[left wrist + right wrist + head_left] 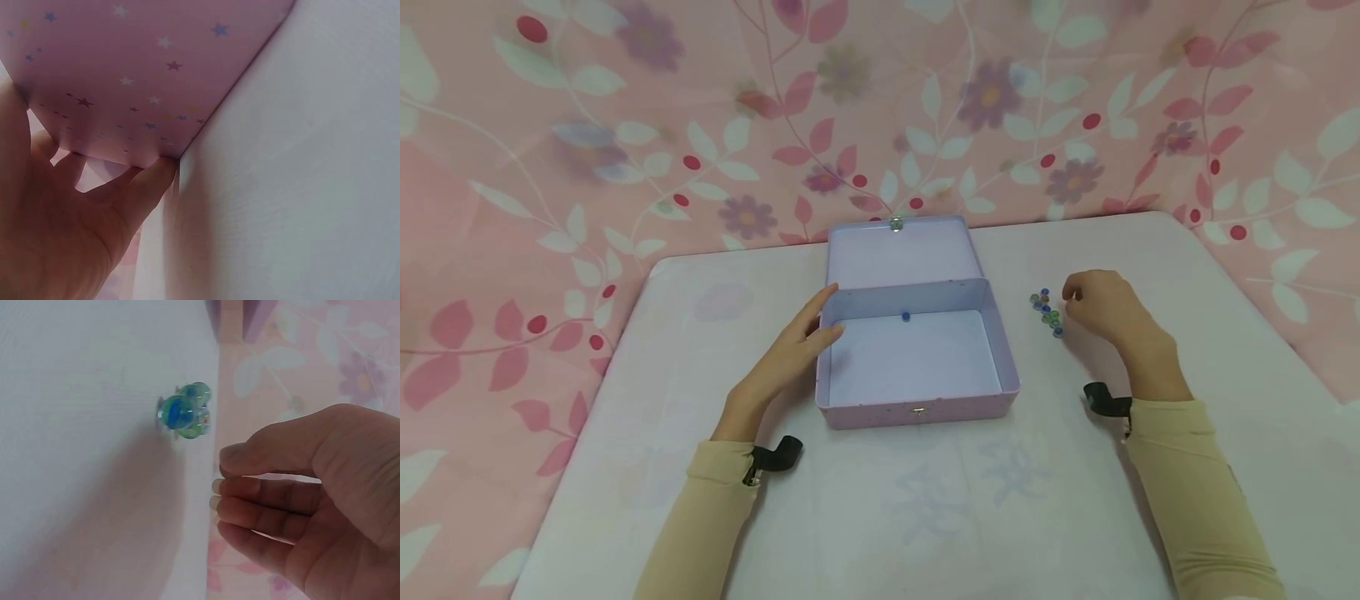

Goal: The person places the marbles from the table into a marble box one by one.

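A pale purple box (917, 412) with a raised hinged lid (904, 254) stands on the table; stars cover its outside wall (150, 81). My left hand (786, 354) holds its left side near the back corner, thumb over the rim and fingers around the corner. Inside, near the back wall, lies one blue marble (906, 317). To the right of the box is a small cluster of blue and green glass marbles (1047, 313), closer in the right wrist view (181, 412). Just right of them hovers my right hand (1101, 307), fingers loosely bent, with nothing visible between thumb and fingertips.
A white cloth (925, 508) with faint blue patterns covers the table. Behind it hangs a pink floral curtain (865, 108), close to the box lid. A black wrist camera sits on each sleeve, left (778, 454) and right (1105, 400).
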Demonstrator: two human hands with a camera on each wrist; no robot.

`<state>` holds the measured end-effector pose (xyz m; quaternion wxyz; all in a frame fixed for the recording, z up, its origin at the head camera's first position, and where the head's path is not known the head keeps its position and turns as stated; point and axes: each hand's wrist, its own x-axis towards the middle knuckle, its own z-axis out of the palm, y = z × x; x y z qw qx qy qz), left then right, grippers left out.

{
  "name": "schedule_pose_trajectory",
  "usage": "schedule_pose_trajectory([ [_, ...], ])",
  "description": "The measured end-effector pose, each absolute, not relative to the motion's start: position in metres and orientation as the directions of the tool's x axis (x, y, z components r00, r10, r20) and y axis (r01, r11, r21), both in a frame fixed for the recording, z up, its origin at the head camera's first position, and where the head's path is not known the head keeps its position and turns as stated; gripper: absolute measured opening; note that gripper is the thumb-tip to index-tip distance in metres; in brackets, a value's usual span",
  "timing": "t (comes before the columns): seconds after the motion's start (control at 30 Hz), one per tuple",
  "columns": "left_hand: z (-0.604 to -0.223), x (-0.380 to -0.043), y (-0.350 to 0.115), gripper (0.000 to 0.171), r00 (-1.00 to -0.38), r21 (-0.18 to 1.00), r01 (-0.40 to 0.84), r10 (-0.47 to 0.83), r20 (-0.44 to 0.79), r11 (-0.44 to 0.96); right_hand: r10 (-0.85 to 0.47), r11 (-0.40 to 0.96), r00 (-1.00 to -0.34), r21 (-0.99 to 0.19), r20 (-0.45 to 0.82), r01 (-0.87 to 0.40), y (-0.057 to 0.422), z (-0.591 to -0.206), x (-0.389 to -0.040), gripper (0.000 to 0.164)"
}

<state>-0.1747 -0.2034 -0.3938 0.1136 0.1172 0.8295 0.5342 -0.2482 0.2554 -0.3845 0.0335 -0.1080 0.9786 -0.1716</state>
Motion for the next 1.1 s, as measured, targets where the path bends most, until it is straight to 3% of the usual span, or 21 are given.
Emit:
schedule_pose_trajectory([
  [0.37,-0.406,-0.180,-0.206,0.068,-0.947,0.910,0.099,0.318,-0.038,0.402,-0.274,0.875,-0.942,-0.358,0.192,-0.327,0.236,-0.353,-0.233,0.020],
  [0.87,-0.378,-0.166,-0.198,0.068,-0.945,0.911,0.074,0.320,-0.065,0.406,-0.390,0.777,-0.899,-0.454,0.199,-0.437,0.192,-0.326,-0.203,0.015],
  [1.1,-0.379,-0.166,-0.199,0.068,-0.948,0.913,0.069,0.312,-0.065,0.401,-0.511,0.719,-0.827,-0.410,0.235,-0.561,0.171,-0.333,-0.199,0.015],
])
